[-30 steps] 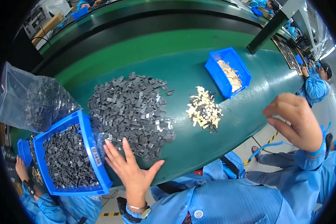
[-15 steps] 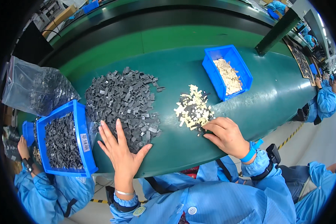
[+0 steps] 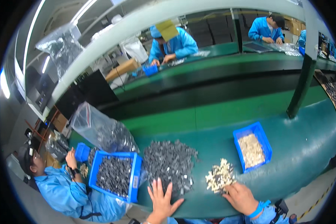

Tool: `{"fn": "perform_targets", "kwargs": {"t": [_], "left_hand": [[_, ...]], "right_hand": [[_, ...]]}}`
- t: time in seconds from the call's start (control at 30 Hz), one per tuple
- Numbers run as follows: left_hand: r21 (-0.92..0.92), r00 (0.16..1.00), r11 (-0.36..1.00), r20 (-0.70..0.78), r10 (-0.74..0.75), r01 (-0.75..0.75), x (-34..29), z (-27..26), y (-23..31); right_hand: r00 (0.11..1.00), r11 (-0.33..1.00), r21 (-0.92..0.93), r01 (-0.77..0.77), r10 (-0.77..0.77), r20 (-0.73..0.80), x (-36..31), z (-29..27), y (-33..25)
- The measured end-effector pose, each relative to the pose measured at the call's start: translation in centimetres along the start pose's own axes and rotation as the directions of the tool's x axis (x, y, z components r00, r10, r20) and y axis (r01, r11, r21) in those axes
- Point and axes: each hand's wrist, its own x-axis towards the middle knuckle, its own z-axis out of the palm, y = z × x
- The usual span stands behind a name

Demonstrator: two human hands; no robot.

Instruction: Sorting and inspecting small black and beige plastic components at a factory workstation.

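1. Green surface (image 3: 295, 149) stretches across the lower part of the view, with a co-worker (image 3: 63, 190) at its left end.
2. Right of the middle, a mixed pile (image 3: 219, 176) of small cream and black pieces lies ahead and slightly left of the right hand (image 3: 242, 199), the nearer of the 2 hands.
3. Thumb and fingers of the right hand come close together at the mixed pile's near edge; whether they pinch a piece, I cannot tell.
4. Palm down, the left hand (image 3: 162, 201) is spread, fingertips at the near edge of a larger dark pile (image 3: 170, 164).
5. The mixed pile's long axis runs roughly away from the person, leaning a little right; its pieces point every which way.
6. Beyond and right of it stands a blue box (image 3: 266, 146) of cream pieces; a bigger blue bin (image 3: 136, 175) of dark pieces stands left of the left hand.
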Motion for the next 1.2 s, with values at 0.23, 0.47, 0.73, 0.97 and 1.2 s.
{"fn": "perform_targets", "kwargs": {"t": [0.23,0.47,0.73,0.97,1.2], "left_hand": [[-0.073,0.998,0.997,0.069,-0.009,0.014,0.2,-1.8,1.4],[-0.073,0.998,0.996,-0.036,0.048,-0.051,0.5,-0.5,-1.1],[-0.443,0.962,0.854,-0.146,0.232,-0.273,2.5,-2.4,3.5],[-0.873,0.862,-0.009,0.480,0.167,0.488,4.5,-0.6,11.1],[-0.703,0.796,-0.397,0.588,0.143,0.590,7.0,0.5,12.4]], "right_hand": [[0.999,0.994,-0.104,-0.013,0.009,-0.038,-1.1,0.8,-0.2],[0.997,0.999,0.039,-0.013,0.016,-0.076,0.4,1.2,0.5],[0.926,0.997,0.034,-0.065,0.073,-0.370,1.4,0.3,0.5],[0.903,0.997,-0.072,-0.040,0.005,-0.429,1.1,0.6,-1.5],[0.887,0.952,-0.287,0.108,-0.223,-0.404,2.0,1.0,-2.0]]}}
